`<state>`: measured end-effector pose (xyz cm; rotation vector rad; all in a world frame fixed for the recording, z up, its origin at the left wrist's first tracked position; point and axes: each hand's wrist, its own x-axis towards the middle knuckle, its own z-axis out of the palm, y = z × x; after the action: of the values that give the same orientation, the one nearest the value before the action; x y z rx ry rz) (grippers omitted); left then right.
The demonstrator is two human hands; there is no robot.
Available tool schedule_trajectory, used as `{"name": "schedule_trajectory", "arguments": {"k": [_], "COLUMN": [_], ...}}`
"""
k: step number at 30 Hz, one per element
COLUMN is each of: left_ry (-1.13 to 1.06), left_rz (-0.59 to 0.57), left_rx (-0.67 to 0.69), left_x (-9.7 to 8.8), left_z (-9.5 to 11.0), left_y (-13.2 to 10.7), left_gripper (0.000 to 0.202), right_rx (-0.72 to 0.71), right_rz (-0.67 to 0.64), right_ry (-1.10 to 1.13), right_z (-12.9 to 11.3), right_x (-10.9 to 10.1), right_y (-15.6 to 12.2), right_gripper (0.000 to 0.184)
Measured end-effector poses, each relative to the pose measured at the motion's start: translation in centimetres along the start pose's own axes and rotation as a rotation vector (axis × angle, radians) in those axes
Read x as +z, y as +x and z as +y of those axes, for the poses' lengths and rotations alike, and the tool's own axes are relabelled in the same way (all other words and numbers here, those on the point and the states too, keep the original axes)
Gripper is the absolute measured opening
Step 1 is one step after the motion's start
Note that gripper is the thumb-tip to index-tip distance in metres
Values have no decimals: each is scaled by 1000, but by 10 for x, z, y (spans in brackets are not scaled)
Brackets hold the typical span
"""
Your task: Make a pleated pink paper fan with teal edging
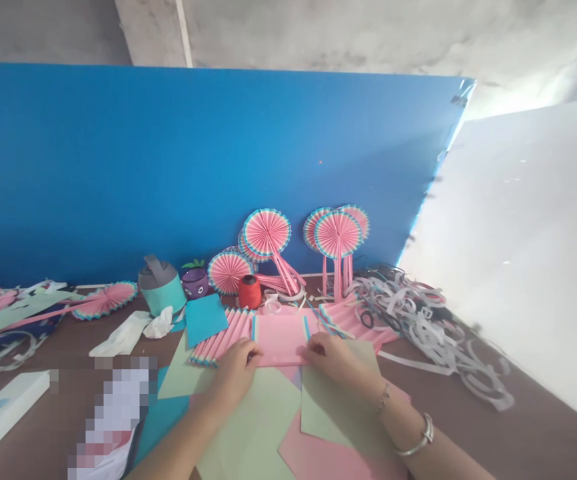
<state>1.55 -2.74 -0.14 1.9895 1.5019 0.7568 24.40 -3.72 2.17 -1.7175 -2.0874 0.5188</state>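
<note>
A flat pink sheet of paper with blue and pale strips along its two sides lies before me. My left hand has its fingers curled at the lower left edge of this sheet. At the opposite edge my right hand pinches the lower right side; a bangle and a bracelet are on that wrist. Left of the sheet rests a pleated pink paper strip with a blue square of paper over part of it. Green paper and pink paper lie beneath my hands and forearms.
Pink round paper fans lean against the blue panel. A red thread spool, a purple pot and a teal container stand at the back. White strips are heaped at right. Crumpled tissue lies left.
</note>
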Motion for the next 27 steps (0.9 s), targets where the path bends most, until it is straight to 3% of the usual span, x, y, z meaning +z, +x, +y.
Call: {"name": "schedule_trajectory", "arguments": {"k": [11,20,24,27], "left_ry": [46,237,373,482], "left_rz": [24,-14,-42,-96], "left_rx": [21,89,169,258], "left_x": [0,-2,0,3], "left_z": [0,6,14,22], "left_y": [0,-4,-7,-12], "left_gripper": [14,18,24,30], "right_rx": [1,25,22,-70], "right_rz": [-11,-46,-26,17], "right_ry": [-52,-108,-200,-272], "right_z": [-2,-3,-3,-6], "right_x": [-1,-2,-3,0], "right_y": [-1,-4,-7,-9], "right_gripper": [31,27,23,15]}}
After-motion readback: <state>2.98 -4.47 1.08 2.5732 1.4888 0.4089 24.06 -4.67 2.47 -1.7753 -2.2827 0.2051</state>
